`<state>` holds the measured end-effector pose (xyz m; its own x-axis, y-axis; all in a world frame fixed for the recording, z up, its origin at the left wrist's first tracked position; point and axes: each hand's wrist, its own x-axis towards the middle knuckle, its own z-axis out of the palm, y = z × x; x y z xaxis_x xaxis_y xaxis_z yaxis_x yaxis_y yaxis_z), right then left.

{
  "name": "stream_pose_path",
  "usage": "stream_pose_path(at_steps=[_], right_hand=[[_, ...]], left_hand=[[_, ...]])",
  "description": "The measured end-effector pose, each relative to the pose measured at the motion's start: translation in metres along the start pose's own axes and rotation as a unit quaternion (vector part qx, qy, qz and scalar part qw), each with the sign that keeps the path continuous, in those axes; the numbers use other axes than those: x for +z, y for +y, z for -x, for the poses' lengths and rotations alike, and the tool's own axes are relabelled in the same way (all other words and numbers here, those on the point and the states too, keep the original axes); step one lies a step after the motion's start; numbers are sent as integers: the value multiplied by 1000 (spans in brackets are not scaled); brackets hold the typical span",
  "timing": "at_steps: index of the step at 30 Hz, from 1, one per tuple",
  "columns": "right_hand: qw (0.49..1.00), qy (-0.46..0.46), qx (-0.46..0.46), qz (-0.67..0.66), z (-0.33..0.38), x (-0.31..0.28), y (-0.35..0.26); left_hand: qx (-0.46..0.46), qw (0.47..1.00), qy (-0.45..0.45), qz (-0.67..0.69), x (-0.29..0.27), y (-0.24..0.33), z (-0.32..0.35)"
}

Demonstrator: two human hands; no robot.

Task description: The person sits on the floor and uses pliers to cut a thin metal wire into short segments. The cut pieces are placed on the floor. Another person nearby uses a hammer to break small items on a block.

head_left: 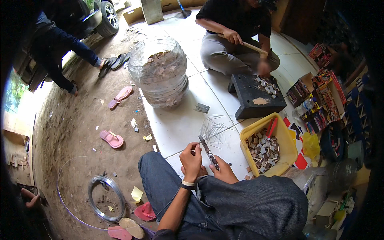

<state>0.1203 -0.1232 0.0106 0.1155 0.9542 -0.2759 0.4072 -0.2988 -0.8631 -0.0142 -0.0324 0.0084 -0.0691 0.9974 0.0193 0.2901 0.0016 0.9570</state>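
In front of my lap, my left hand (191, 162) is closed in a pinch beside the jaws of dark pliers (208, 151). A thin wire (74, 214) loops from a silvery wire coil (105, 199) on the ground, passes under my left forearm and runs up towards that hand; its end between the fingers is too fine to make out. My right hand (224, 172) is wrapped round the handles of the pliers, which point up and away. Just beyond them, many cut wire pieces (214, 131) lie scattered on the white tiles, with a neat bundle of wires (202, 108) farther off.
A yellow tub (294, 154) of small dark chips and a red-handled tool stands to my right. Across from me, a person (236, 40) holds a wooden stick over a black low stool (260, 102). A big clear plastic jar (159, 76) stands ahead; sandals (112, 139) lie leftward.
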Motion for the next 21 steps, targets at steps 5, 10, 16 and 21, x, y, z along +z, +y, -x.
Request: stream_pose_path(at_steps=[5,10,16,21], right_hand=[[992,119,41,9,-16,-2,6],[991,99,78,-34,-30,-6,9],[996,71,35,-34,-19,-3,-1],[996,87,25,-23,-17,-4,-8]], left_hand=[[33,998,-36,-25,4,0,7],[47,997,-63,-4,9,1,2],[43,998,-48,12,6,0,0],[34,998,-47,32,8,1,-1]])
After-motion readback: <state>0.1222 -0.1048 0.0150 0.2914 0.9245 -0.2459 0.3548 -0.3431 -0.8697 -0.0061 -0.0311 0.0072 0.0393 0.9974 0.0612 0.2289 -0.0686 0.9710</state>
